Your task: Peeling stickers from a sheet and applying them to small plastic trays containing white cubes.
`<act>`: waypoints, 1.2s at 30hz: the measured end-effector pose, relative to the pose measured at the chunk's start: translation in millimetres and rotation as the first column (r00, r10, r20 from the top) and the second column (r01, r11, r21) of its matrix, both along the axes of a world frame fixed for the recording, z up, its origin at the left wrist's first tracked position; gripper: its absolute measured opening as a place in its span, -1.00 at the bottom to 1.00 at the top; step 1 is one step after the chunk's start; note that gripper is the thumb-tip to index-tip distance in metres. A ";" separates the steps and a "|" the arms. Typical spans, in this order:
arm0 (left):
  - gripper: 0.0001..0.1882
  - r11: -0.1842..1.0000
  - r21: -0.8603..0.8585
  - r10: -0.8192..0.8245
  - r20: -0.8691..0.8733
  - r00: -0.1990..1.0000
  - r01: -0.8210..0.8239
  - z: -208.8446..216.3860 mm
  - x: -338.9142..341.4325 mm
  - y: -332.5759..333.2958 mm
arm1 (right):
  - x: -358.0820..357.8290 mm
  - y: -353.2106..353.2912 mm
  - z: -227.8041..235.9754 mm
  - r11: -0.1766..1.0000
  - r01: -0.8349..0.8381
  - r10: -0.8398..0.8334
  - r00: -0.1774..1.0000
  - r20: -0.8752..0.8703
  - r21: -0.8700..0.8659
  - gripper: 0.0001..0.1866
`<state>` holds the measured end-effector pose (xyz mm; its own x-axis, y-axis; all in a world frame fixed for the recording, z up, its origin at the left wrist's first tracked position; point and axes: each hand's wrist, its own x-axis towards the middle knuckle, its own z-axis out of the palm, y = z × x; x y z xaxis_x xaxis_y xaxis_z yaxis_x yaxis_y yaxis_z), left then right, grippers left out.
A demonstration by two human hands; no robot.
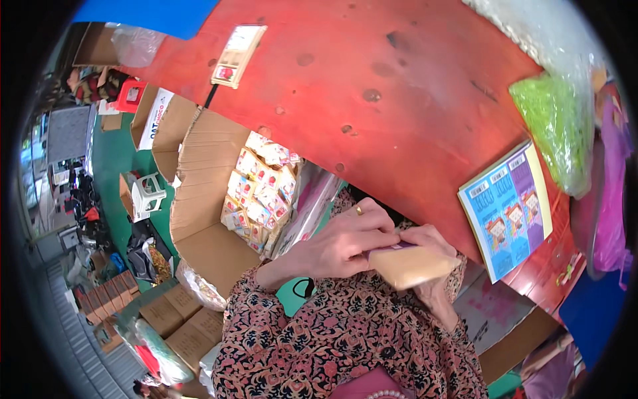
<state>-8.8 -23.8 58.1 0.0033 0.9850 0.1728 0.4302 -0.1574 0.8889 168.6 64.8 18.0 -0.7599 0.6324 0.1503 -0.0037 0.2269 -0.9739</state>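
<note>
Close to my body, at the table's near edge, both hands are on a flat beige rectangular block (413,266). A bit of purple shows along its upper edge. My left hand (352,239), with a ring on one finger, has its fingers bent and pinched at the block's upper left corner. My right hand (432,243) wraps round the far and right side, its fingers partly hidden behind the block. To the left, an open cardboard box (206,153) holds several small wrapped wooden trays (262,186) with red and white prints.
The red table (312,80) carries a small wooden tray (238,56) at far left. A stack of blue and purple printed sheets (508,209) lies at right, beside a green plastic bag (555,126). Brown cartons (171,311) and a white stool (147,195) stand on the floor at left.
</note>
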 end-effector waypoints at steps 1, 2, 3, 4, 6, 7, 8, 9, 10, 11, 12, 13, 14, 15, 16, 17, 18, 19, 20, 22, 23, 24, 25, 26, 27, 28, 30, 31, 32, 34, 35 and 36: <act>-0.63 0.999 -0.025 0.029 0.035 0.999 -0.029 0.3 -1.1 -1.7 | -0.1 -1.5 2.9 0.995 0.006 -0.005 1.000 0.011 -0.101 -0.70; -0.70 0.992 -0.107 0.081 0.202 0.976 -0.060 0.4 0.3 -3.7 | -4.5 -3.7 2.8 0.984 0.014 -0.023 0.999 -0.047 -0.179 -0.69; -0.72 0.986 -0.137 0.125 0.269 0.955 -0.090 0.3 1.0 -5.8 | -3.4 -3.2 6.8 0.966 -0.015 0.012 1.000 -0.010 -0.260 -0.67; -0.73 0.977 -0.168 0.180 0.344 0.921 -0.128 -0.4 1.7 -8.0 | -5.8 -3.5 8.0 0.958 -0.013 0.016 1.000 0.010 -0.287 -0.67; -0.75 0.946 -0.276 0.287 0.470 0.835 -0.171 -2.4 4.5 -14.2 | -9.0 -6.6 11.4 0.926 -0.011 0.019 1.000 0.016 -0.378 -0.67; -0.76 0.938 -0.315 0.302 0.527 0.794 -0.147 -4.8 4.7 -17.6 | -9.2 -7.1 12.7 0.868 0.005 0.015 0.999 0.036 -0.497 -0.68; -0.78 0.947 -0.254 0.303 0.506 0.807 -0.196 -8.1 6.9 -19.7 | -8.1 -6.8 14.4 0.901 -0.004 0.044 0.996 0.083 -0.434 -0.71; -0.78 0.941 -0.278 0.304 0.448 0.841 -0.192 -10.8 6.5 -23.7 | -9.5 -7.9 14.1 0.904 -0.022 0.066 0.994 0.090 -0.426 -0.71; -0.77 0.931 -0.312 0.304 0.385 0.871 -0.188 -13.6 6.2 -27.4 | -10.4 -8.6 13.9 0.929 -0.050 0.095 0.990 0.106 -0.367 -0.72; -0.76 0.939 -0.262 0.311 0.358 0.881 -0.225 -15.8 7.4 -30.8 | -11.4 -10.2 13.6 0.943 -0.074 0.116 0.987 0.112 -0.323 -0.73; -0.76 0.937 -0.254 0.319 0.351 0.880 -0.239 -17.4 8.7 -35.0 | -11.6 -12.4 14.0 0.938 -0.069 0.122 0.983 0.137 -0.340 -0.75; -0.75 0.921 -0.305 0.362 0.446 0.819 -0.241 -18.3 11.3 -39.0 | -12.5 -14.5 13.8 0.941 -0.081 0.134 0.981 0.140 -0.328 -0.75; -0.74 0.905 -0.360 0.397 0.530 0.749 -0.225 -18.9 14.5 -43.3 | -13.6 -16.9 13.7 0.940 -0.093 0.151 0.976 0.154 -0.330 -0.75; -0.74 0.905 -0.351 0.406 0.535 0.741 -0.242 -19.6 16.3 -47.5 | -15.0 -18.9 13.7 0.939 -0.102 0.165 0.972 0.168 -0.330 -0.74; -0.73 0.893 -0.377 0.436 0.583 0.685 -0.247 -20.1 17.8 -52.7 | -16.9 -21.8 13.8 0.925 -0.118 0.182 0.972 0.148 -0.361 -0.74; -0.72 0.876 -0.411 0.473 0.632 0.614 -0.252 -20.9 19.2 -59.1 | -19.0 -24.3 13.9 0.900 -0.141 0.209 0.970 0.126 -0.411 -0.74; -0.70 0.855 -0.457 0.514 0.679 0.525 -0.246 -21.8 19.1 -68.0 | -21.0 -23.3 14.2 0.929 -0.236 0.286 0.946 0.150 -0.285 -0.66; -0.71 0.787 -0.556 0.615 0.674 0.409 -0.268 -24.3 17.1 -78.1 | -24.5 -26.5 13.8 0.927 -0.280 0.323 0.934 0.152 -0.249 -0.61; -0.71 0.712 -0.647 0.702 0.654 0.280 -0.274 -27.0 14.7 -91.3 | -28.8 -28.5 12.8 0.915 -0.317 0.350 0.931 0.104 -0.249 -0.57; -0.80 0.656 -0.541 0.675 0.733 0.088 -0.526 -44.1 -7.5 -119.5 | -32.4 -28.1 13.5 0.909 -0.336 0.379 0.913 0.153 -0.246 -0.50; -0.83 0.597 -0.457 0.577 0.816 -0.043 -0.660 -54.0 -18.5 -137.5 | -34.1 -26.6 13.0 0.920 -0.351 0.383 0.900 0.209 -0.173 -0.52; -0.84 0.488 -0.469 0.557 0.817 -0.151 -0.736 -67.4 -31.0 -154.0 | -35.4 -24.9 12.2 0.920 -0.374 0.392 0.877 0.277 -0.116 -0.55; -0.81 0.329 -0.611 0.655 0.697 -0.292 -0.720 -79.6 -46.0 -174.1 | -35.7 -23.0 11.4 0.915 -0.386 0.402 0.859 0.318 -0.113 -0.61; -0.79 0.277 -0.665 0.612 0.679 -0.406 -0.694 -94.9 -55.1 -190.7 | -35.2 -21.4 10.2 0.918 -0.385 0.395 0.865 0.308 -0.097 -0.61; -0.76 0.234 -0.710 0.563 0.656 -0.503 -0.665 -111.0 -63.4 -205.6 | -35.1 -20.2 8.6 0.902 -0.425 0.422 0.838 0.346 -0.072 -0.64; -0.70 0.181 -0.778 0.507 0.598 -0.621 -0.602 -128.2 -70.6 -217.6 | -34.2 -19.2 6.6 0.885 -0.462 0.445 0.801 0.399 -0.058 -0.67; -0.70 0.175 -0.731 0.638 0.595 -0.489 -0.660 -157.7 -64.1 -243.4 | -32.0 -21.1 2.6 0.878 -0.477 0.451 0.800 0.394 -0.036 -0.68; -0.71 0.066 -0.780 0.721 0.468 -0.510 -0.623 -169.5 -62.8 -256.0 | -30.8 -22.2 0.7 0.863 -0.503 0.473 0.776 0.417 -0.042 -0.70; -0.71 -0.049 -0.807 0.762 0.351 -0.544 -0.589 -180.4 -61.2 -268.0 | -29.8 -23.1 -1.3 0.866 -0.499 0.466 0.788 0.403 -0.026 -0.70; -0.72 -0.067 -0.845 0.713 0.331 -0.618 -0.530 -200.4 -69.3 -290.7 | -28.1 -24.1 -4.4 0.851 -0.525 0.461 0.763 0.454 0.019 -0.72; -0.73 -0.018 -0.905 0.550 0.346 -0.760 -0.425 -209.4 -73.4 -301.6 | -27.8 -23.6 -5.8 0.845 -0.534 0.460 0.747 0.479 0.022 -0.73; -0.72 -0.083 -0.851 0.636 0.355 -0.685 -0.518 -217.7 -72.0 -312.4 | -27.7 -23.3 -7.0 0.843 -0.538 0.461 0.745 0.483 0.026 -0.73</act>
<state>-80.8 -336.2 -159.5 -0.6013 -0.2123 -0.7703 -0.6679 -0.3956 0.6304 140.8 41.5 11.0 -0.9655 0.1407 -0.2193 0.2599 0.4610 -0.8485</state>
